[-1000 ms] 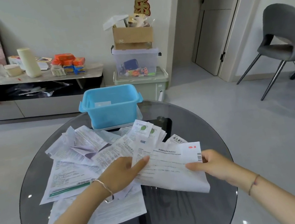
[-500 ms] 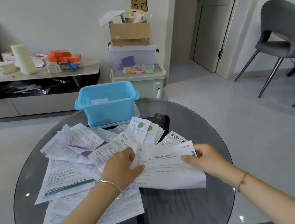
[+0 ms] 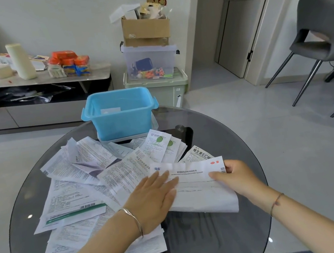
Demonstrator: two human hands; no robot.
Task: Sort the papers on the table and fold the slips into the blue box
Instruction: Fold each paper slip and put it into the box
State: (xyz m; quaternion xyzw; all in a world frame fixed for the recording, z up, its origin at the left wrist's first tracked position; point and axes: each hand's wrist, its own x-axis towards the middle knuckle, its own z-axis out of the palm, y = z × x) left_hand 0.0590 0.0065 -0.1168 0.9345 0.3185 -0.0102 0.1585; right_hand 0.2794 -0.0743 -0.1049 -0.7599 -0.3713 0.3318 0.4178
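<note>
A blue box (image 3: 121, 120) stands at the far side of the round glass table (image 3: 223, 139), with one small slip lying inside. A heap of printed papers (image 3: 73, 182) covers the table's left and middle. In front lies a white leaflet (image 3: 196, 188) with a barcode at its right end. My left hand (image 3: 152, 199) lies flat on the leaflet's left part, fingers straight. My right hand (image 3: 237, 176) pinches its right edge near the barcode.
Small leaflets with green leaves (image 3: 160, 146) fan out just in front of the box. Behind the table are a low sideboard (image 3: 37, 80) with clutter, stacked storage bins (image 3: 151, 64) under a cardboard box, and a grey chair (image 3: 324, 31) at the right.
My left hand has flattened and slid right onto the leaflet, pressing it down. The leaflet now lies lower and straighter on the table. My right hand keeps its hold on the right edge.
</note>
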